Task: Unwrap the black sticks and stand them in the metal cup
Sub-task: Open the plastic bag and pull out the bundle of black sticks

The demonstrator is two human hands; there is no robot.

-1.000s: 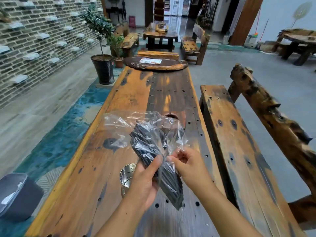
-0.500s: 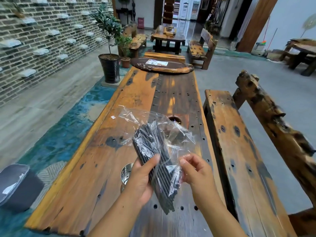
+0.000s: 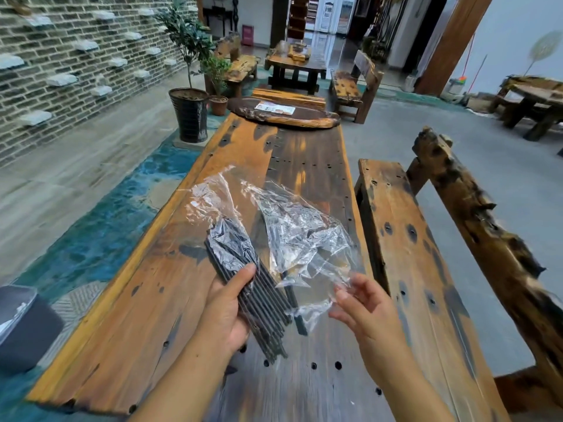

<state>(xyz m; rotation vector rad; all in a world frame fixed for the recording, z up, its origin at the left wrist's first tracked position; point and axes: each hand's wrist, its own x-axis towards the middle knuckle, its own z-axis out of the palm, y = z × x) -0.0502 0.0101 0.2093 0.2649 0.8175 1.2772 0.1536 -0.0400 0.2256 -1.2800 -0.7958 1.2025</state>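
A bundle of black sticks [image 3: 262, 303] is held above the near half of the counter [image 3: 152, 315] by the left grip [image 3: 225, 312], which is curled round it with the thumb laid across. The sticks' lower ends are bare and their upper ends are covered by crumpled clear plastic wrap [image 3: 298, 236]. The wrap's loose edge is pinched between the thumb and forefinger of the right grip [image 3: 365, 312]. Open wood is seen to the left of the hands, as far as the counter's left edge, and beyond them up to a dark wooden slab [image 3: 304, 120] at the far end. The right edge is closely flanked by a bench [image 3: 405, 269]. A printed sheet [image 3: 275, 108] lies on the slab, and its writing cannot be read.
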